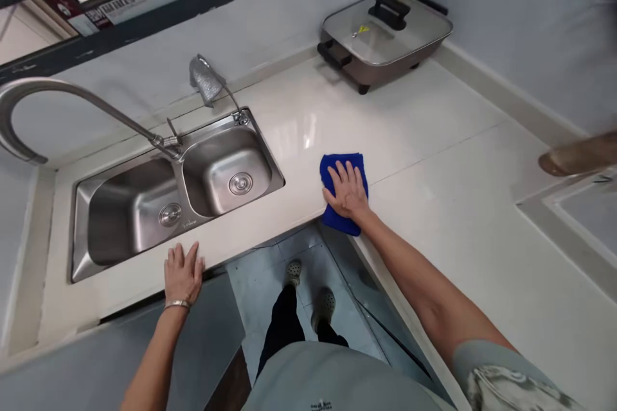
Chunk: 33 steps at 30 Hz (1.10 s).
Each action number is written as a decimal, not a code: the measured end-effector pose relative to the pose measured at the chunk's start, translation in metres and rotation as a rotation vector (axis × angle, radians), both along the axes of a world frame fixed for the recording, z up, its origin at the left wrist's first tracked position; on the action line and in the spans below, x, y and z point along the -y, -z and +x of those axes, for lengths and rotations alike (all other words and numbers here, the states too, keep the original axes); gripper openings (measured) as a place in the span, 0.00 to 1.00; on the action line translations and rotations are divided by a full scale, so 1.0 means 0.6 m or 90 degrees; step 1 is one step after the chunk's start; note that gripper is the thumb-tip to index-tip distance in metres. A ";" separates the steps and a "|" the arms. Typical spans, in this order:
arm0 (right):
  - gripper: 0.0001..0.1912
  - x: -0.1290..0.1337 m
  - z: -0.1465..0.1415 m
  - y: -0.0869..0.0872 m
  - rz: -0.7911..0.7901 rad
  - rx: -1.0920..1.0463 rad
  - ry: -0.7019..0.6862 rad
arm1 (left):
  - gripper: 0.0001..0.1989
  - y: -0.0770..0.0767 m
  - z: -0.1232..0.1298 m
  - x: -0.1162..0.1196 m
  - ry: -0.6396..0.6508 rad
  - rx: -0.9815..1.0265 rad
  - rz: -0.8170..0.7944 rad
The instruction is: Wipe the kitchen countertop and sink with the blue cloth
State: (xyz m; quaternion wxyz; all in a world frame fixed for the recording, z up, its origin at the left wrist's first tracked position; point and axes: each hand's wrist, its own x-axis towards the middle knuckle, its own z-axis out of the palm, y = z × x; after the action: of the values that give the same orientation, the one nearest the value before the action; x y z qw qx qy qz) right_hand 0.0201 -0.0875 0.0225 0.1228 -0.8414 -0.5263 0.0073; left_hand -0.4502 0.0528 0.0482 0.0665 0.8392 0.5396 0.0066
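Note:
A folded blue cloth (341, 221) lies on the white countertop (424, 205) at the inner corner, its near end hanging over the edge. My right hand (348, 191) rests flat on it, fingers spread and pressing it down. My left hand (183, 275) lies on the front edge of the counter before the sink, fingers stretched out and holding nothing. Between the hands and the wall sits the double-bowl steel sink (224, 170), with no water seen in it.
A curved faucet (96, 99) arches over the sink's left side. A wrapped spout (207, 80) stands behind the right bowl. Against the back corner is an electric pan (385, 38) with a glass lid. A brown object (578, 154) lies at the right.

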 end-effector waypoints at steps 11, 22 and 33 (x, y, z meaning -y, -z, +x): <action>0.32 0.118 0.033 0.013 0.000 0.021 -0.093 | 0.25 0.020 0.040 -0.057 -0.324 0.133 0.028; 0.36 0.058 -0.047 0.027 0.021 0.041 0.022 | 0.22 0.032 0.048 -0.044 -0.319 0.162 0.136; 0.38 -0.105 -0.338 -0.002 0.034 -0.049 -0.155 | 0.20 0.052 0.035 -0.053 -0.329 0.214 0.177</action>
State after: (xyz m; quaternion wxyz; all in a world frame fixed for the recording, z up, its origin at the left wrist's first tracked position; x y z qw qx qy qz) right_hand -0.1824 -0.0247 0.0237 0.1632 -0.7670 -0.6193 0.0404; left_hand -0.4295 0.0846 0.0171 0.0355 0.6630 0.7099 0.2350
